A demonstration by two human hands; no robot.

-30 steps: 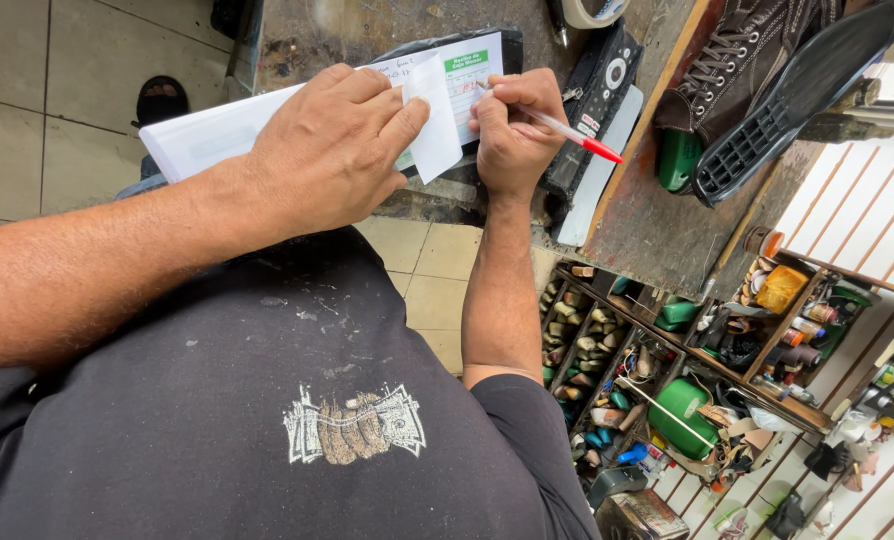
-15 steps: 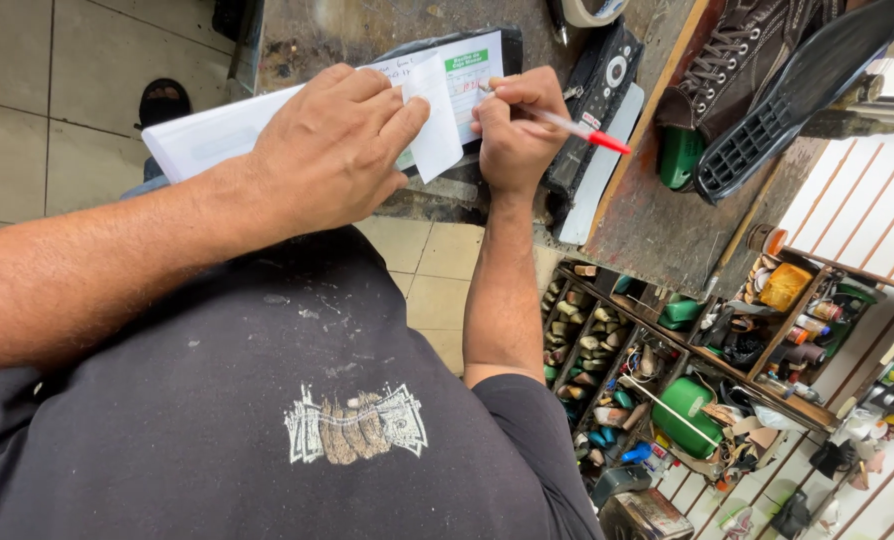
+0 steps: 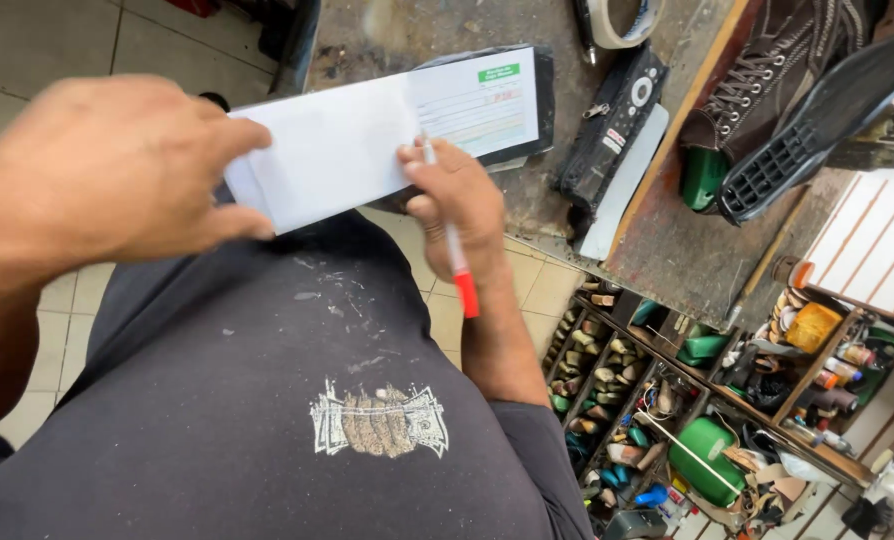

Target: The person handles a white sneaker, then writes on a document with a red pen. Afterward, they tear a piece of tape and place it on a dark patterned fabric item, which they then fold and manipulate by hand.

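My left hand (image 3: 117, 170) pinches the left end of a long white paper slip (image 3: 387, 135) with a green header, lifted off the worn workbench (image 3: 527, 190). At the slip's lower middle edge my right hand (image 3: 457, 205) touches the paper and holds a white pen with a red cap (image 3: 452, 250), red end pointing down toward me. A dark pad (image 3: 542, 100) lies under the slip's right end. My black shirt fills the lower frame.
A black remote control (image 3: 612, 125) and white card lie right of the slip. A brown laced boot (image 3: 767, 70) and black shoe sole (image 3: 817, 125) rest on a wooden board. Tape roll (image 3: 617, 25) at top. Shelves with small tools and green containers (image 3: 707, 455) below right.
My left hand has come off the slip's top and now lifts its left end toward me. My right hand stopped writing and turned the pen so it points downward.
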